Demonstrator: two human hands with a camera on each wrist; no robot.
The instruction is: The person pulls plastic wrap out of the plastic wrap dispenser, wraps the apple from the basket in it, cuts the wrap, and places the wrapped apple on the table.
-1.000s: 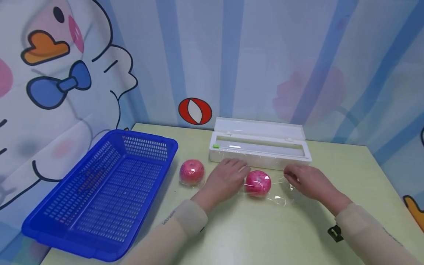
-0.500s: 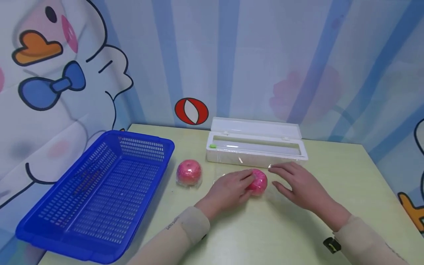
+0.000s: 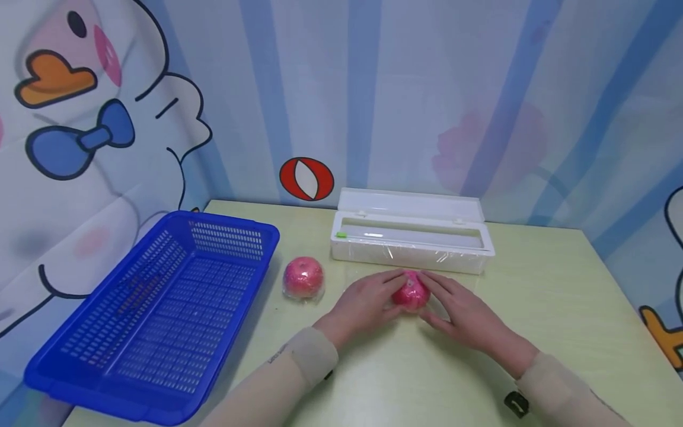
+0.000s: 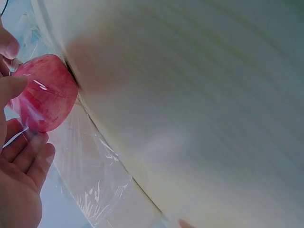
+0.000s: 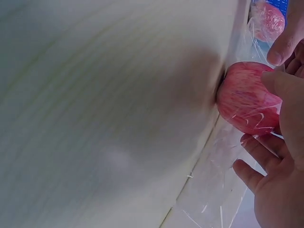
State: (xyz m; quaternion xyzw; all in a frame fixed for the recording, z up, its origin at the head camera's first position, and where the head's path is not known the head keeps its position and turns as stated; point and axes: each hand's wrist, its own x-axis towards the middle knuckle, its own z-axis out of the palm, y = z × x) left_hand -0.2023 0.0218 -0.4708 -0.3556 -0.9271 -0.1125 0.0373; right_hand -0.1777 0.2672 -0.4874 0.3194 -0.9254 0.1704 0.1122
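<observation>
A red apple with clear cling film about it stands on the table in front of the white box. From the left, my left hand holds it, thumb on the near side and fingers over the far side. My right hand grips the right side, its fingertips on the apple's top close to the left fingertips. In the right wrist view my right thumb lies against the apple and the fingers reach along its other side. Film spreads out past the apple in both wrist views.
A second film-wrapped apple sits to the left. Behind the hands stands a long white cling film dispenser, its lid up and a green slider on it. A blue slotted basket occupies the table's left side.
The right hand has let go of the film on the right and come left onto the apple. The left hand has moved from the apple's left side onto it.
</observation>
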